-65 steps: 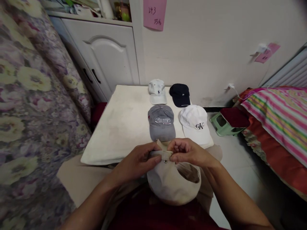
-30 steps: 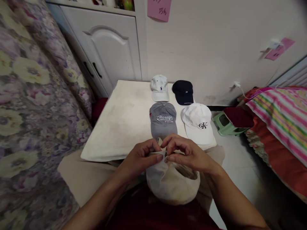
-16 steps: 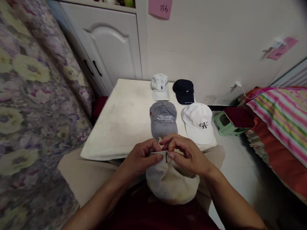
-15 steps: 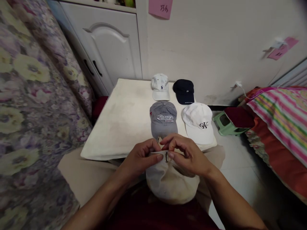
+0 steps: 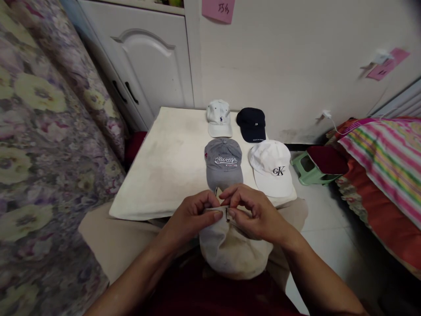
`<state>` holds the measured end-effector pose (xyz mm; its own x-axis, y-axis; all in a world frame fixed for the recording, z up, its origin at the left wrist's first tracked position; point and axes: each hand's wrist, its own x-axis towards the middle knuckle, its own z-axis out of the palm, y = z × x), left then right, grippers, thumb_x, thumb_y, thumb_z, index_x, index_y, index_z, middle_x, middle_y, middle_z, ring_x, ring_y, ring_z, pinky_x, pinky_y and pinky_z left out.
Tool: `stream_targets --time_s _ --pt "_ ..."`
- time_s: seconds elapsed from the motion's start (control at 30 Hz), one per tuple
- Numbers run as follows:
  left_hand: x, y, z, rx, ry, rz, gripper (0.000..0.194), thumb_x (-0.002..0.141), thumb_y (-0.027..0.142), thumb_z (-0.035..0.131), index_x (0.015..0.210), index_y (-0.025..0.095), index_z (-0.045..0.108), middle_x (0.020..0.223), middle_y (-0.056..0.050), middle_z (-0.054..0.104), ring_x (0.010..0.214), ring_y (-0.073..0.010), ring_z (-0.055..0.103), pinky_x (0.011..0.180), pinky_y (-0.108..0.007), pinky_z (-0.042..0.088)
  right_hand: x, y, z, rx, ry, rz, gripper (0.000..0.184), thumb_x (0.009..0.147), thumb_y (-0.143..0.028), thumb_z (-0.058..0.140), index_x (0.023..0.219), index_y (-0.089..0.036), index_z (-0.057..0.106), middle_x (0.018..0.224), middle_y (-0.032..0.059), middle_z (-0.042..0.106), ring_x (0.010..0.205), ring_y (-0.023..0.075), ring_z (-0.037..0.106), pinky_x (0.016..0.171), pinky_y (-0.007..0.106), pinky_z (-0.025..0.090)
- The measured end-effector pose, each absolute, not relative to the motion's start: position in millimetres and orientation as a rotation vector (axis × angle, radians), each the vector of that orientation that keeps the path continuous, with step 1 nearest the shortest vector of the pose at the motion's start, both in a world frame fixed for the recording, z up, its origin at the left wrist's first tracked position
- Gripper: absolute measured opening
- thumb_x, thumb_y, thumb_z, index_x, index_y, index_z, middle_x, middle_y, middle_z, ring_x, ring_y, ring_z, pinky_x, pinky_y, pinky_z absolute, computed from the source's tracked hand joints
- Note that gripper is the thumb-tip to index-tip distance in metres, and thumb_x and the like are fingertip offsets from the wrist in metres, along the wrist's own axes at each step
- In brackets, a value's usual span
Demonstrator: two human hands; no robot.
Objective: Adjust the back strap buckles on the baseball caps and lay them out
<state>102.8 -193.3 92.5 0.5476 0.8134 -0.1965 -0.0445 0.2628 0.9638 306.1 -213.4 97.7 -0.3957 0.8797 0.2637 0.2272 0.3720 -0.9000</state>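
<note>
A beige baseball cap is held over my lap, its crown toward me and its back strap up. My left hand pinches the strap on the left of a small metal buckle. On the buckle's other side, my right hand grips the strap with thumb and fingers, the thumb touching the buckle. The strap's end pokes up between the hands. Just beyond them lies a grey cap with white lettering. To its right is a white cap with black letters.
A white cap with a small dark emblem and a navy cap lie at the back of the cream-covered table. A floral curtain hangs left. To the right are a green stool and a bed.
My right thumb has shifted slightly left over the buckle, covering more of it. Both hands still grip the strap. The whole view has moved very slightly.
</note>
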Motion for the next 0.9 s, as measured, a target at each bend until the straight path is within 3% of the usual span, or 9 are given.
stream_targets --time_s 0.5,0.9 --pt "104.4 -192.5 90.5 1.14 0.819 0.665 0.026 0.077 0.036 0.075 0.079 0.017 0.057 0.069 0.003 0.054 0.059 -0.0093 0.044 0.052 -0.02 0.03 305.7 -216.5 91.6 -0.943 -1.978 0.774 0.015 0.087 -0.009 0.056 0.09 -0.022 0.051 0.115 0.0098 0.061 0.101 0.0202 0.065 0.085 0.036 0.054" --pt "104.8 -193.4 87.8 1.079 0.842 0.684 0.025 0.075 0.034 0.077 0.079 0.017 0.06 0.071 0.003 0.057 0.06 -0.0093 0.047 0.055 -0.02 0.032 307.9 -216.2 91.4 -0.903 -1.842 0.914 0.006 0.091 -0.018 0.062 0.088 -0.022 0.065 0.111 0.0081 0.066 0.103 0.0206 0.064 0.089 0.037 0.053"
